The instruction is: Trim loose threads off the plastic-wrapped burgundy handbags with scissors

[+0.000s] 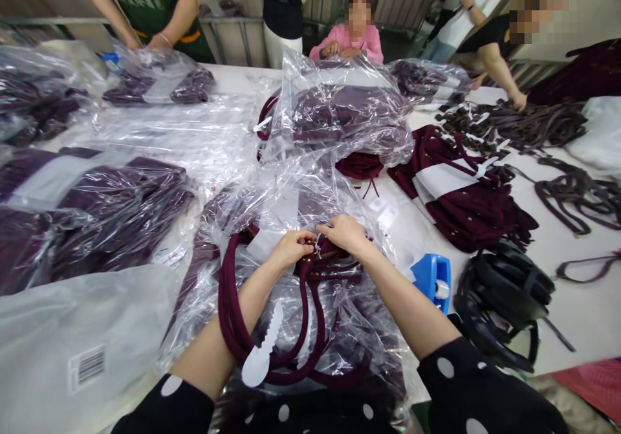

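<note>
A maroon handbag (306, 267) lies in front of me, partly inside a clear plastic bag (334, 195), with its top edge and long handles out towards me. My left hand (294, 251) is closed, its fingertips pinching the handbag's top edge. Beside it, my right hand (345, 235) is closed at the same edge, thumb and fingers bent over it. A small shiny bit shows between the two hands; I cannot make out what it is. Looped handles (233, 304) hang around my left forearm. A white tag with a toothed strip (257, 364) rests on them.
Bagged maroon bundles lie left (97, 195) and ahead (334, 107). To the right are unwrapped maroon handbags (466, 201), a blue tape dispenser (431, 282), black straps (504, 298) and brown straps (528, 123). A translucent bag (87, 330) lies near left. Several people stand or sit across the table.
</note>
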Action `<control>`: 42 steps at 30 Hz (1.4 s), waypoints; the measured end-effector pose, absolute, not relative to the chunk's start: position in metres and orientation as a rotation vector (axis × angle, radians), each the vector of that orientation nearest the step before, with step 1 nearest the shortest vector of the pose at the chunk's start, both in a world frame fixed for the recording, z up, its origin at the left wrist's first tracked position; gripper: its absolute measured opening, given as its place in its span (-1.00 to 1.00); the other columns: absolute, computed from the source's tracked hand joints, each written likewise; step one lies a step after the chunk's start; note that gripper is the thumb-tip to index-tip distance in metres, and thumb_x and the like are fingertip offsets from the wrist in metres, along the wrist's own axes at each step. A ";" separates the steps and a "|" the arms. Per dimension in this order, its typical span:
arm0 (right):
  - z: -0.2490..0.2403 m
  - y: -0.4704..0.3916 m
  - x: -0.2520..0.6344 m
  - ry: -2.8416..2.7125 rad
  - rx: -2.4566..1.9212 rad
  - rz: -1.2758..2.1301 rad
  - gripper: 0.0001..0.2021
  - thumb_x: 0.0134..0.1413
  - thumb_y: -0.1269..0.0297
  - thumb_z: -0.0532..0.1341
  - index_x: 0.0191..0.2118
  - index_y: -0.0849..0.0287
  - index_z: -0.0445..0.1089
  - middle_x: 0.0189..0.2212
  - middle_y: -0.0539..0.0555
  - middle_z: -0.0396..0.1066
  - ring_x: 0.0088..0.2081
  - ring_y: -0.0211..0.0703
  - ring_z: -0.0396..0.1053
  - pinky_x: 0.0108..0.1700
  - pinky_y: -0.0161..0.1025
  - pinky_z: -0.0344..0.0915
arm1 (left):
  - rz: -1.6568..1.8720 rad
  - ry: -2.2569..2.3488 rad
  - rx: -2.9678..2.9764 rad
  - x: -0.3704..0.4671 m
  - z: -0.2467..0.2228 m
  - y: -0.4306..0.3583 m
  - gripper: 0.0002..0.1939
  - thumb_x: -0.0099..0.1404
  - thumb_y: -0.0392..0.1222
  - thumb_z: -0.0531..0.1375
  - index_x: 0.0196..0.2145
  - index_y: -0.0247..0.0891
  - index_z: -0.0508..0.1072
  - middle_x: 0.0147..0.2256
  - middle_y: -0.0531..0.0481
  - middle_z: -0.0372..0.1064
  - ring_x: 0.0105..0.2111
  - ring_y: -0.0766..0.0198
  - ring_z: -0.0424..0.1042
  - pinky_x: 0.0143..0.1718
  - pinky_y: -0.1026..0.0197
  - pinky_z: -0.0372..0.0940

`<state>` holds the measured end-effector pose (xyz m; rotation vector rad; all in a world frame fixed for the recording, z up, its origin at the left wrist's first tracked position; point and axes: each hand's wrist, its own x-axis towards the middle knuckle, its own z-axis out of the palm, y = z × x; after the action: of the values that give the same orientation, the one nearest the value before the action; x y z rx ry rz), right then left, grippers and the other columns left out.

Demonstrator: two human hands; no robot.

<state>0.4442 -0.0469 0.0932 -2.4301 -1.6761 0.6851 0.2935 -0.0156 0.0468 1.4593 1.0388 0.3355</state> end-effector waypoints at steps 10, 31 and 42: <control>0.068 -0.039 0.453 -1.195 -2.157 1.128 -0.89 -0.23 0.31 0.17 -0.61 0.22 0.33 -0.75 -0.11 0.17 -0.66 -0.35 0.11 -0.59 -0.37 0.04 | 0.335 1.052 1.350 0.296 0.047 -0.013 -0.75 -0.15 -0.40 0.21 -0.41 -0.34 0.51 -0.69 0.19 0.07 -0.62 0.44 0.07 -0.54 0.33 -0.04; 0.060 -0.076 0.460 -1.364 -1.794 0.888 -0.74 0.01 0.08 0.06 -0.44 0.19 0.30 -0.58 -0.09 0.21 -0.49 -0.30 0.16 -0.40 -0.35 0.08 | 0.572 1.074 0.931 0.288 0.049 -0.011 -0.90 -0.03 -0.30 0.18 -0.48 -0.36 0.35 -0.53 -0.03 0.42 -0.61 0.44 0.22 -0.57 0.38 0.01; 0.085 -0.077 0.456 -1.492 -1.898 0.864 -0.55 0.17 -0.03 -0.14 -0.43 0.17 0.31 -0.56 -0.03 0.24 -0.45 -0.24 0.21 -0.37 -0.31 0.09 | 0.606 0.979 0.888 0.282 0.041 -0.011 -0.92 -0.02 -0.30 0.16 -0.48 -0.33 0.33 -0.63 0.06 0.32 -0.62 0.44 0.25 -0.55 0.38 0.08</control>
<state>0.4559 -0.0765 0.0845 -1.8976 -1.4916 0.8642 0.2816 -0.0110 0.0412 0.8883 0.9791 0.6057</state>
